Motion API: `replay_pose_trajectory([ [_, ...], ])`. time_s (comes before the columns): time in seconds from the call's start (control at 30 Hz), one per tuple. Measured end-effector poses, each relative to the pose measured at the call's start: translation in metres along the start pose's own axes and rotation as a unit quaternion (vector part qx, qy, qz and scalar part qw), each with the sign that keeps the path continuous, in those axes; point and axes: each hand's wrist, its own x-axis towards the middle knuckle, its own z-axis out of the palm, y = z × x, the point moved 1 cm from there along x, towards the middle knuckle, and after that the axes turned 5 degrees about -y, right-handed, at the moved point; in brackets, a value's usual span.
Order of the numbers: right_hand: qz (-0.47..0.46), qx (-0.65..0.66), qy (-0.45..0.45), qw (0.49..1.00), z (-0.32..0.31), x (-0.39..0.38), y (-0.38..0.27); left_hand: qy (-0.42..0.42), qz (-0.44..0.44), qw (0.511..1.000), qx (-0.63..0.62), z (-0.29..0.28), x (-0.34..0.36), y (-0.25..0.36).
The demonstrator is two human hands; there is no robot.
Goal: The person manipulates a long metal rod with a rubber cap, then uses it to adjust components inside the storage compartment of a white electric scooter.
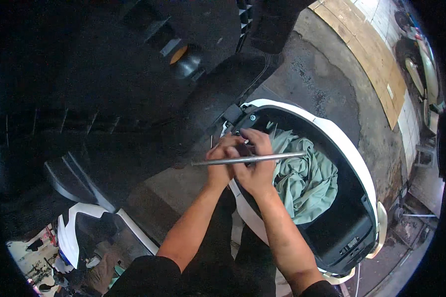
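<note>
My left hand (pixel 220 157) and my right hand (pixel 256 166) are close together over the near left rim of an open black-lined storage compartment (pixel 347 208) with a white rim. A long, thin, straight metal rod (pixel 252 159) lies almost level across both. The fingers of my right hand are bent around the rod's middle. My left fingers are curled against the right ones; what they pinch is hidden. A crumpled grey-green cloth (pixel 307 178) fills the middle of the compartment, just right of my right hand. A bolt (pixel 252 118) shows near the compartment's far left corner.
A large dark panel (pixel 84 123) with ribs overhangs the left side. A white-edged panel (pixel 77 232) stands at lower left. Worn concrete floor (pixel 322 54) and a flattened brown board (pixel 376 74) lie beyond, with parked wheels (pixel 409 54) at far right.
</note>
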Motion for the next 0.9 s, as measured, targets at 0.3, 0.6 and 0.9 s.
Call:
replay_pose_trajectory([
  [0.3, -0.077, -0.046, 0.020, 0.996, -0.004, -0.013, 0.011, -0.062, 0.036, 0.997, 0.019, -0.001, 0.003, 0.008],
  [0.6, -0.042, -0.013, 0.003, 0.999, 0.004, -0.005, -0.005, -0.018, 0.025, 0.999, -0.018, -0.006, -0.003, -0.010],
  [0.9, -0.039, -0.006, 0.011, 0.999, 0.005, -0.010, -0.001, -0.124, -0.196, 0.953, -0.194, -0.016, -0.001, -0.003],
])
